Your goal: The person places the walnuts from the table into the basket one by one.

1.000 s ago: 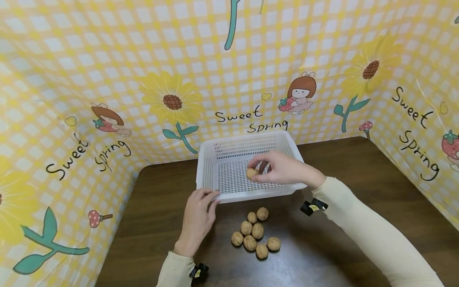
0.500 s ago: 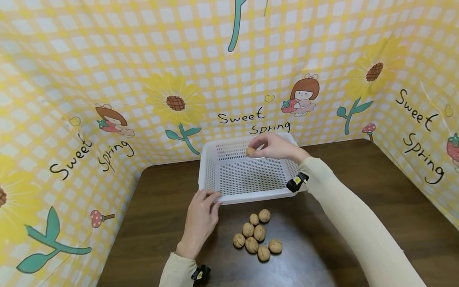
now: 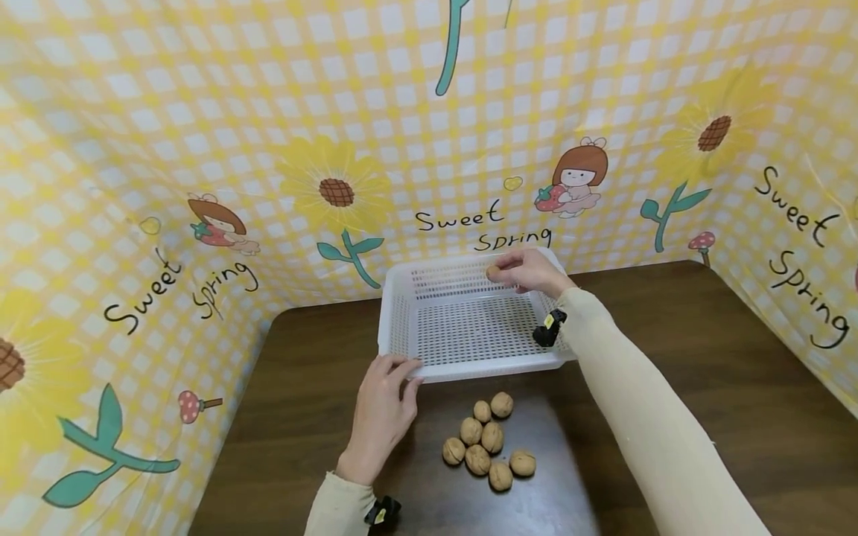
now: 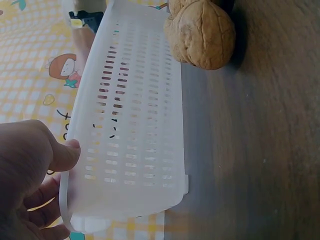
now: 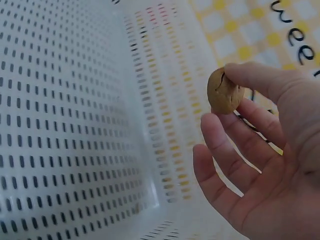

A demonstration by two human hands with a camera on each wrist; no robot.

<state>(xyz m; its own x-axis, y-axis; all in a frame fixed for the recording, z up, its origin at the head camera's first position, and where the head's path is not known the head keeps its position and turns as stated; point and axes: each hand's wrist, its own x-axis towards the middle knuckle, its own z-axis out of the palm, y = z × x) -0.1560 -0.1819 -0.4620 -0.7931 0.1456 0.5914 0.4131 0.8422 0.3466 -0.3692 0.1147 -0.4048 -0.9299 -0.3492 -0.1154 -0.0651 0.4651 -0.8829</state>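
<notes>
A white perforated plastic basket (image 3: 402,370) stands near the back of the table, and its visible floor holds nothing. With the thumb outside and fingers inside, my left hand (image 3: 383,406) grips the rim at the front left corner; the left wrist view shows its thumb (image 4: 65,156) against the wall. Over the basket's far side, my right hand (image 3: 529,269) pinches a walnut (image 5: 226,92) between thumb and fingertips. A dark crack line shows on its shell. Several walnuts (image 3: 477,460) lie in a loose group on the table in front of the basket.
The dark wooden table (image 3: 302,447) ends against a yellow checked cloth (image 3: 375,112) printed with flowers and figures, which rises behind and at both sides. In the left wrist view, walnuts (image 4: 202,37) lie close to the basket's front wall.
My right hand has moved from the basket's middle to its far side, still pinching the walnut. The left hand keeps its grip on the rim. The head view has shifted slightly.
</notes>
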